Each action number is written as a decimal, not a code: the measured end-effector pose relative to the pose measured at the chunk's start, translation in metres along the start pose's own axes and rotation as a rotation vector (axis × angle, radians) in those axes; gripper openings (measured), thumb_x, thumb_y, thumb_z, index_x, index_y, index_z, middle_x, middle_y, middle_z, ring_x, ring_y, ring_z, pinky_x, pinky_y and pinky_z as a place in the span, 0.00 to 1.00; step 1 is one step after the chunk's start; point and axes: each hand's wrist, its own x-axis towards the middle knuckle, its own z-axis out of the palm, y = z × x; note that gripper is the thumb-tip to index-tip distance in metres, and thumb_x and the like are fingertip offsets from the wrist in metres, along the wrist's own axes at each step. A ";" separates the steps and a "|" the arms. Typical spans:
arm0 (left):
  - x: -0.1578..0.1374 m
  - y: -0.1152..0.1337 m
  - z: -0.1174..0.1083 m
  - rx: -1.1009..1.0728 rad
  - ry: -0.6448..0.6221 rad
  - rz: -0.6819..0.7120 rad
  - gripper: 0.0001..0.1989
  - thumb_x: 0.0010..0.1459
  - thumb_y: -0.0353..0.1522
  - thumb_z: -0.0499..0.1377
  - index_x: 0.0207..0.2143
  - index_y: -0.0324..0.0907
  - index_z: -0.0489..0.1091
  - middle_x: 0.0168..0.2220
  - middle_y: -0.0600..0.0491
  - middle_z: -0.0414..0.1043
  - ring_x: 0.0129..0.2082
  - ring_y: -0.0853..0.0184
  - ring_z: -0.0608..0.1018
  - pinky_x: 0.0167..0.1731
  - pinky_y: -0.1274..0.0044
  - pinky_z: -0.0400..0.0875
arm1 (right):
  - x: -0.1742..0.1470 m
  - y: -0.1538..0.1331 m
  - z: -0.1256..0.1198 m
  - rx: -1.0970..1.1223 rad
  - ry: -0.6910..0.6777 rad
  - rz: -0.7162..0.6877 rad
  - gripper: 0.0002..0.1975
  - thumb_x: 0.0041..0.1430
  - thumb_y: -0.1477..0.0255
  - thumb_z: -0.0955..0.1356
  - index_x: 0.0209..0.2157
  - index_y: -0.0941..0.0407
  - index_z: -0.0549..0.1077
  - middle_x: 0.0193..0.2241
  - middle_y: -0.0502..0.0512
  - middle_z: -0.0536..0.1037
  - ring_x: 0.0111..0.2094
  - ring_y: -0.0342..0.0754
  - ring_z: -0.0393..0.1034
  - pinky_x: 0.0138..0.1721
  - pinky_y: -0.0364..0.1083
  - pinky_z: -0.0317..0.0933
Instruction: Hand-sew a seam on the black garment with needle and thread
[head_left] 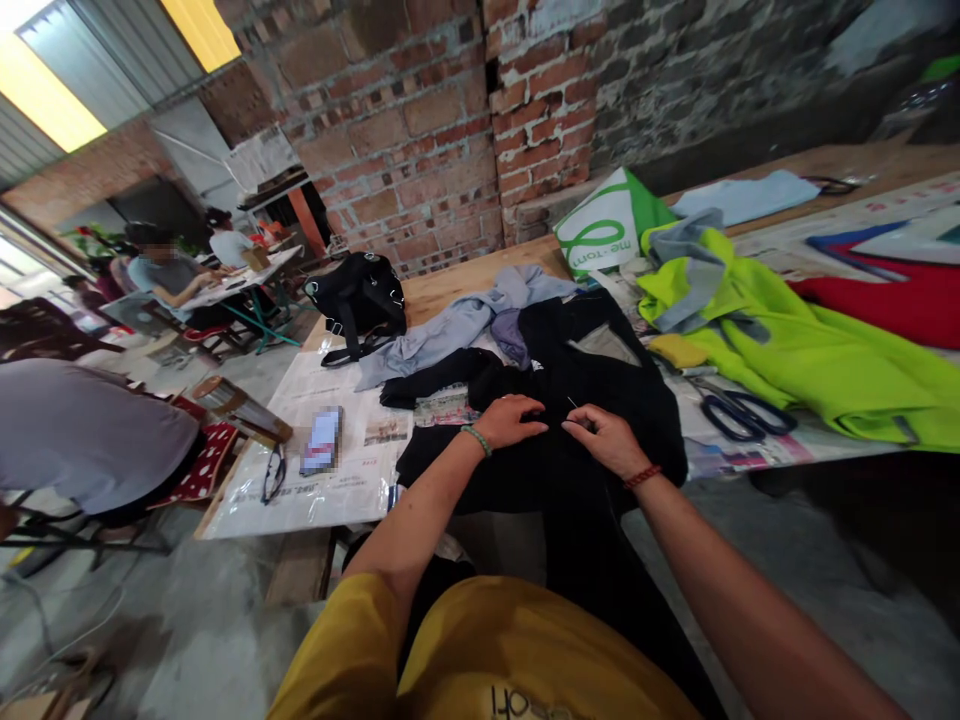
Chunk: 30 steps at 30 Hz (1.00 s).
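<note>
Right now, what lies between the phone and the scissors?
The head view shows black cloth between the phone and scissors, with the left hand and right hand over it, plus newspaper on the phone's side.

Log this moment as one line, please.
left hand: at black garment | right hand: apparently pinching needle-like item | nearby: scissors, yellow-green garment

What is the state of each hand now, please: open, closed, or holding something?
Left hand: at the black cloth; cannot tell whether it grips.
Right hand: closed, apparently pinching a thin needle.
</note>
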 end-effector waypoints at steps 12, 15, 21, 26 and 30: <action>-0.007 -0.013 0.033 -0.296 0.123 -0.099 0.06 0.49 0.32 0.61 0.30 0.41 0.76 0.29 0.53 0.74 0.29 0.70 0.74 0.32 0.79 0.68 | -0.001 0.000 0.001 -0.004 -0.039 -0.029 0.08 0.53 0.66 0.65 0.28 0.55 0.71 0.25 0.51 0.72 0.27 0.43 0.65 0.30 0.43 0.60; -0.011 -0.017 0.041 -0.354 0.185 -0.081 0.05 0.49 0.32 0.61 0.29 0.41 0.76 0.28 0.53 0.74 0.28 0.70 0.74 0.31 0.79 0.69 | -0.003 -0.001 0.003 -0.050 -0.033 -0.058 0.05 0.53 0.69 0.65 0.29 0.55 0.70 0.26 0.51 0.72 0.28 0.44 0.66 0.31 0.44 0.61; -0.016 -0.022 0.043 -0.300 0.222 0.027 0.08 0.50 0.27 0.57 0.32 0.43 0.76 0.29 0.53 0.74 0.29 0.70 0.74 0.33 0.79 0.69 | -0.008 -0.007 0.007 -0.177 0.037 -0.165 0.05 0.53 0.74 0.63 0.32 0.54 0.70 0.29 0.53 0.72 0.32 0.46 0.69 0.34 0.46 0.64; -0.015 -0.024 0.044 -0.229 0.201 0.040 0.09 0.52 0.31 0.58 0.35 0.44 0.76 0.32 0.52 0.76 0.30 0.69 0.76 0.34 0.80 0.70 | -0.014 -0.008 0.011 -0.349 0.121 -0.237 0.07 0.56 0.74 0.62 0.35 0.52 0.70 0.32 0.55 0.75 0.37 0.49 0.70 0.39 0.49 0.65; -0.017 -0.025 0.046 -0.200 0.224 0.077 0.10 0.55 0.34 0.56 0.36 0.45 0.76 0.30 0.52 0.76 0.29 0.69 0.76 0.32 0.80 0.70 | -0.019 -0.006 0.014 -0.422 0.185 -0.272 0.09 0.56 0.75 0.62 0.37 0.51 0.70 0.32 0.55 0.76 0.36 0.49 0.71 0.39 0.50 0.66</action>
